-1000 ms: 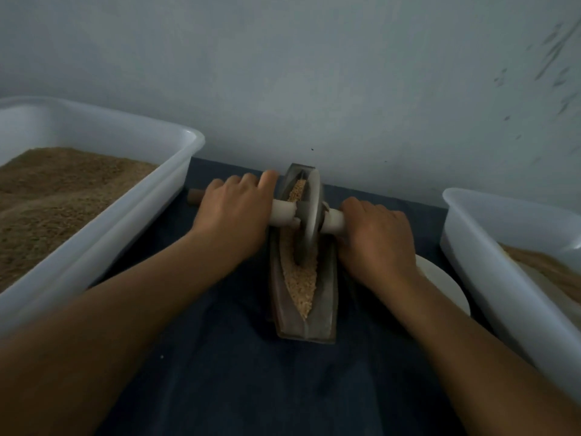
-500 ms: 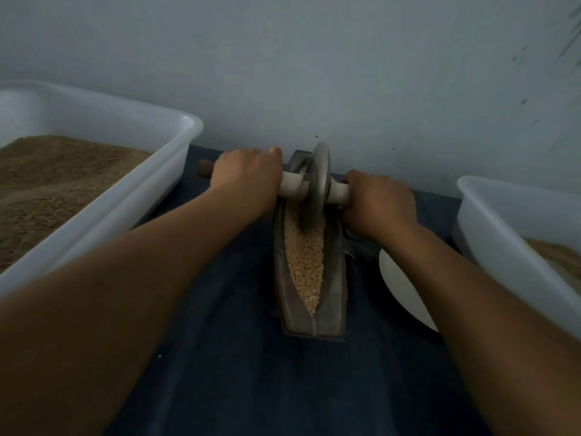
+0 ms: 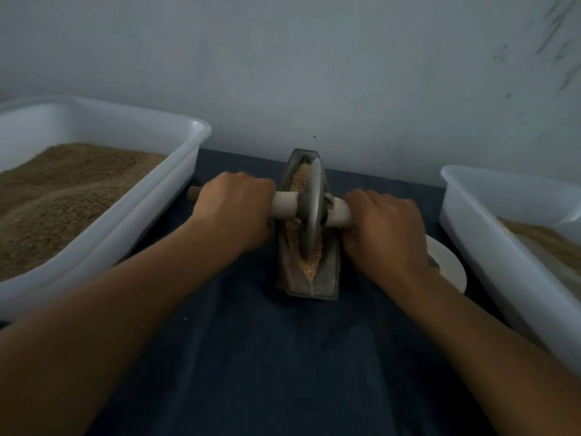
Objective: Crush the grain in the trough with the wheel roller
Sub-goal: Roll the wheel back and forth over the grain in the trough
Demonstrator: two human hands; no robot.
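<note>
At centre, against the wall, your trough [image 3: 327, 275] runs 12 to 6 on the dark cloth [image 3: 267, 357], with the wheel [image 3: 311, 212] standing upright in it about midway. Grain [image 3: 309, 265] shows in the channel at 6 of the wheel and a little at 12; the stretch under the wheel is hidden. Your left hand [image 3: 234, 212] wraps the handle [image 3: 284, 207] at 9 of the wheel, fingers curled round it and pressed together; the fingertips are hidden under the bar. A brown stub of the handle pokes out past the left hand. Your right hand [image 3: 382, 229] grips the handle at 3, fingers curled over it; the handle's far end is covered by that hand.

Left bin [image 3: 132, 228] at 9 holds brown meal, and its near and left edges are cut off. Right bin [image 3: 490, 247] at 3 is also cut off, contents only partly seen. White plate [image 3: 448, 262] sits half hidden behind your right wrist, between trough and right bin. Cloth lies open at 6 of the trough, between your forearms. At 12 the trough end sits near the wall; whether it touches, cannot tell.
</note>
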